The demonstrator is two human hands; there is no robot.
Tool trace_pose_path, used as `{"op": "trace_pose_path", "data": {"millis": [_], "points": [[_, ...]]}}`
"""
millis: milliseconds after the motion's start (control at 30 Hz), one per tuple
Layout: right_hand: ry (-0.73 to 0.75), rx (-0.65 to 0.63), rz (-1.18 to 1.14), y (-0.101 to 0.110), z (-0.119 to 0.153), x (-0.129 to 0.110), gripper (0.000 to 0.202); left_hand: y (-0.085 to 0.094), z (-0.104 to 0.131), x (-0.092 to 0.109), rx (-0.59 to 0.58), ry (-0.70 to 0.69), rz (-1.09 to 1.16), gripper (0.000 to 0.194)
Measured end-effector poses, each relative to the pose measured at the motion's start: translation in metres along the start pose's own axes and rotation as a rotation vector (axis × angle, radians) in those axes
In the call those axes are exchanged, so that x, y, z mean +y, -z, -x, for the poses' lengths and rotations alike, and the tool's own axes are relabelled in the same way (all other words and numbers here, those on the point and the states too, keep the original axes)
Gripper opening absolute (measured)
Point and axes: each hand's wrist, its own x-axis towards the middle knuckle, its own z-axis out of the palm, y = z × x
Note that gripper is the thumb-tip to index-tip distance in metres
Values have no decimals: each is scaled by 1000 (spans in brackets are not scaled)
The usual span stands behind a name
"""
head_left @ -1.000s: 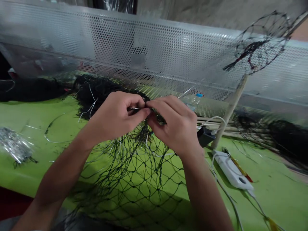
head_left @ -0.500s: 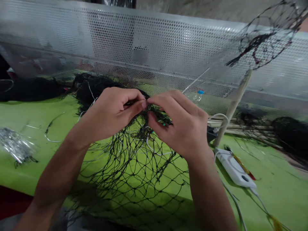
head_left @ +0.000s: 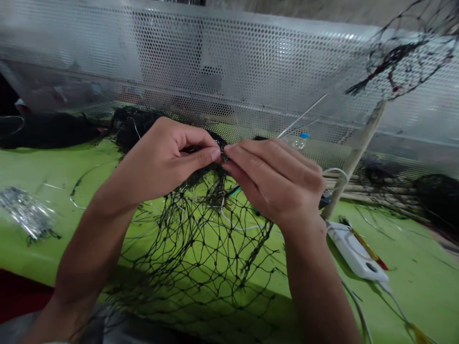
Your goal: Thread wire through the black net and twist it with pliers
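Note:
Black knotted netting (head_left: 215, 248) hangs in open meshes below my hands, with a gathered edge rising to my fingertips. My left hand (head_left: 161, 160) pinches that edge between thumb and index finger. Fingertip to fingertip with it, my right hand (head_left: 274, 177) also pinches the netting, its fingers pressed together. The exact strand or knot between the fingertips is too small to make out. A white cord (head_left: 233, 225) loops behind the meshes.
A green-covered table (head_left: 412, 306) lies below. On the left is a bundle of shiny silvery strips (head_left: 27, 212); on the right, a white power bank (head_left: 356, 251) with a cable. A wooden pole (head_left: 356, 157) stands before a perforated metal screen (head_left: 251, 62). Black net piles (head_left: 50, 131) lie behind.
My right hand has turned flatter, its fingers drawn closer together. My left hand keeps its pinch at the netting. The whole view has shifted slightly.

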Motion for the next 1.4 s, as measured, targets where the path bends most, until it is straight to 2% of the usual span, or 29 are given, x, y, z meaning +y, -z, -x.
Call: {"op": "trace_pose_path", "data": {"millis": [233,400,467,533,600,700,767,933,1133,1400], "points": [[-103,-14,-67,6,-5,-6,13,-3,5,5,13,-73,-88,17],[-212,-76,-112,16,-11,-8,14,-7,6,2,27,-287,-314,16],[-273,-96,-156,16,-11,-6,15,-9,5,-1,35,-331,-415,16],[-338,-72,-185,14,-10,-4,13,-11,3,-2,38,-302,-417,16],[-368,-11,-168,11,-8,-4,8,-12,2,-2,15,-198,-294,17],[-313,38,-135,8,-6,-4,6,-12,1,-2,-8,-18,-51,18],[-241,37,-153,6,-6,-4,10,-11,1,-2,27,41,26,17],[-117,89,-128,0,-6,-6,16,-7,1,-3,111,81,50,13],[-101,144,-64,-9,-4,-8,23,-3,3,4,106,88,78,11],[38,208,6,-16,2,-3,31,-4,4,4,90,92,109,9]]}}
